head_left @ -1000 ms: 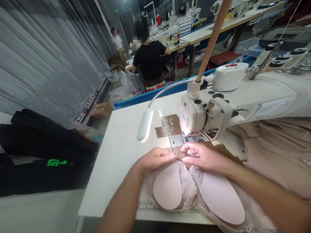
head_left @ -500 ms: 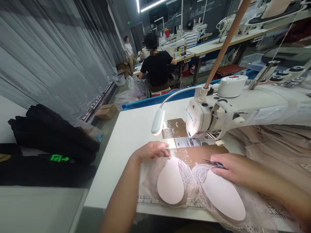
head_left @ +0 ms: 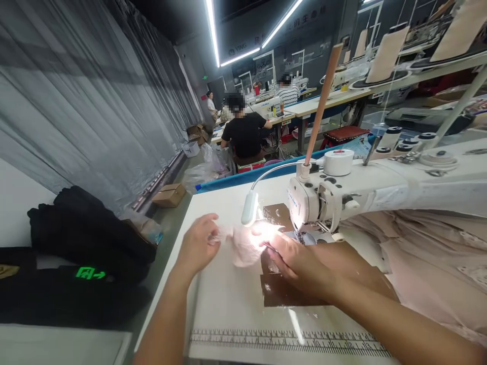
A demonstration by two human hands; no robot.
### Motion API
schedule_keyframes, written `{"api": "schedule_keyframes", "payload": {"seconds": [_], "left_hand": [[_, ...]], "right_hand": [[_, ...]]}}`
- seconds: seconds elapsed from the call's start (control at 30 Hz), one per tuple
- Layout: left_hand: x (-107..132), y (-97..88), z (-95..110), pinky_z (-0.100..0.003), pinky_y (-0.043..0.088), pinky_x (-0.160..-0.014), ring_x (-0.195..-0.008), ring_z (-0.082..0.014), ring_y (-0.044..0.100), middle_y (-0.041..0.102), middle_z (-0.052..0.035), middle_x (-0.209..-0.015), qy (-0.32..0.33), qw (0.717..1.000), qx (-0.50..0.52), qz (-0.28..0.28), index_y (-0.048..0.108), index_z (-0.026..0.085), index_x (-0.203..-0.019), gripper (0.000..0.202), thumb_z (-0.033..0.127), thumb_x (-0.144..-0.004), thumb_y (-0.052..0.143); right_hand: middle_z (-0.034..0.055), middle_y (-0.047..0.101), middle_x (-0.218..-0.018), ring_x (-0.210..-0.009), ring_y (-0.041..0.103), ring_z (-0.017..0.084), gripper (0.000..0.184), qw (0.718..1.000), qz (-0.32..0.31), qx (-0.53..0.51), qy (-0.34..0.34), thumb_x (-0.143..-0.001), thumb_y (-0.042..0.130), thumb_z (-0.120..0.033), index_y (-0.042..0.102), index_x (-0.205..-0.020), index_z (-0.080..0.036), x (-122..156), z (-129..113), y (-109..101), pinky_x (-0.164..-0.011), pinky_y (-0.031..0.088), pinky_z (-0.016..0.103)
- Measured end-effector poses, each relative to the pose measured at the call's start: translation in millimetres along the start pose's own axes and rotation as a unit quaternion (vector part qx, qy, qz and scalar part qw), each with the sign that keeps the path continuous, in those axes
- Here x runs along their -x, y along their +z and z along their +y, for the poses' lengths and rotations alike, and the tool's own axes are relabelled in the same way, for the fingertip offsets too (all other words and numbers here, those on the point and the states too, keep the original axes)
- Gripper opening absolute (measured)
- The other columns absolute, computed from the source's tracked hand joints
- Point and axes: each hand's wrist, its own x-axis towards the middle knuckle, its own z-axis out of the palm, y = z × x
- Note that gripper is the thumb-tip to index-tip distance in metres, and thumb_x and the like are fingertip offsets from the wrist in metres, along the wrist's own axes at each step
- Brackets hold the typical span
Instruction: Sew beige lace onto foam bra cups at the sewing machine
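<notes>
Head feed, my reading: pale pink garment (head_left: 243, 251) motion-blurred, part bleached by glare, just left of the sewing machine (head_left: 304, 200). White counter (head_left: 222, 304) under the machine carries glossy brown sheeting (head_left: 281, 293) and, on the wearer's side, a ruler scale (head_left: 281, 340). Beyond the machine, a seated person in black (head_left: 245, 134). Left hand (head_left: 200, 244) half-curled at the garment's sheer edge; grip, I cannot tell. Right hand (head_left: 292, 257), beside the machine, closed around slim snips (head_left: 271, 247).
</notes>
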Motion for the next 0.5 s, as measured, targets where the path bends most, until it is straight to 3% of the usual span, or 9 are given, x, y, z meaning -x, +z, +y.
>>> {"api": "schedule_keyframes", "payload": {"seconds": [0.07, 0.13, 0.2, 0.27, 0.33, 0.43, 0.5], "left_hand": [[-2, 1.0, -22, -0.036, 0.038, -0.099, -0.122, -0.0233, 0.045, 0.055, -0.0065, -0.125, -0.016, 0.999, -0.045, 0.019, 0.043, 0.021, -0.066, 0.019, 0.004, -0.068, 0.051], [0, 12.0, -40, -0.037, 0.033, -0.104, -0.128, -0.0237, 0.041, 0.055, -0.0079, -0.128, -0.060, 0.995, -0.077, -0.031, 0.044, 0.021, -0.066, 0.019, 0.003, -0.067, 0.051], [6, 28.6, -54, -0.036, 0.038, -0.099, -0.122, -0.0248, 0.047, 0.058, -0.0092, -0.123, -0.098, 0.987, -0.087, -0.088, 0.047, 0.020, -0.068, 0.016, 0.004, -0.067, 0.051], [13, 44.6, -64, -0.034, 0.044, -0.089, -0.109, -0.0251, 0.057, 0.064, -0.0086, -0.111, -0.127, 0.980, -0.083, -0.129, 0.053, 0.020, -0.077, 0.010, 0.013, -0.070, 0.055], [18, 54.8, -71, -0.033, 0.046, -0.084, -0.103, -0.0254, 0.060, 0.065, -0.0085, -0.109, -0.151, 0.973, -0.080, -0.157, 0.056, 0.019, -0.095, 0.023, 0.028, -0.074, 0.058], [15, 59.5, -77, -0.037, 0.042, -0.093, -0.116, -0.0287, 0.053, 0.056, -0.0146, -0.128, -0.172, 0.965, -0.080, -0.184, 0.049, 0.014, -0.122, 0.055, 0.045, -0.077, 0.056], [8, 60.9, -80, -0.041, 0.038, -0.099, -0.121, -0.0323, 0.049, 0.051, -0.0189, -0.132, -0.175, 0.960, -0.084, -0.200, 0.048, 0.009, -0.125, 0.062, 0.049, -0.077, 0.054]], "right_hand": [[0.0107, 0.062, -0.112, -0.105, 0.057, 0.021, 0.027, 0.999, -0.017, 0.001, -0.044, -0.088, 0.032, -0.014, 0.055, -0.102, -0.020, -18, 8, 13, -0.089, 0.046, 0.035], [0.0115, 0.058, -0.119, -0.107, 0.056, 0.021, 0.030, 0.996, -0.062, 0.023, -0.051, -0.083, 0.036, -0.008, 0.056, -0.103, -0.019, -28, 18, 22, -0.091, 0.045, 0.035], [0.0124, 0.059, -0.118, -0.102, 0.058, 0.022, 0.028, 0.994, -0.092, 0.038, -0.042, -0.078, 0.041, -0.005, 0.057, -0.098, -0.017, -27, 27, 26, -0.085, 0.047, 0.034], [0.0119, 0.061, -0.110, -0.095, 0.059, 0.022, 0.025, 0.993, -0.105, 0.047, -0.031, -0.075, 0.045, -0.004, 0.058, -0.091, -0.017, -16, 29, 24, -0.079, 0.047, 0.032], [0.0090, 0.063, -0.100, -0.086, 0.060, 0.020, 0.021, 0.990, -0.125, 0.056, -0.017, -0.073, 0.048, -0.004, 0.058, -0.085, -0.018, 3, 27, 15, -0.073, 0.046, 0.029], [0.0026, 0.063, -0.085, -0.071, 0.057, 0.016, 0.014, 0.984, -0.154, 0.076, 0.043, -0.075, 0.050, -0.009, 0.057, -0.079, -0.020, 39, 21, -7, -0.062, 0.041, 0.025], [0.0015, 0.063, -0.080, -0.070, 0.056, 0.017, 0.014, 0.978, -0.145, 0.111, 0.098, -0.076, 0.049, -0.009, 0.058, -0.077, -0.021, 65, 20, -27, -0.059, 0.038, 0.025]]}}
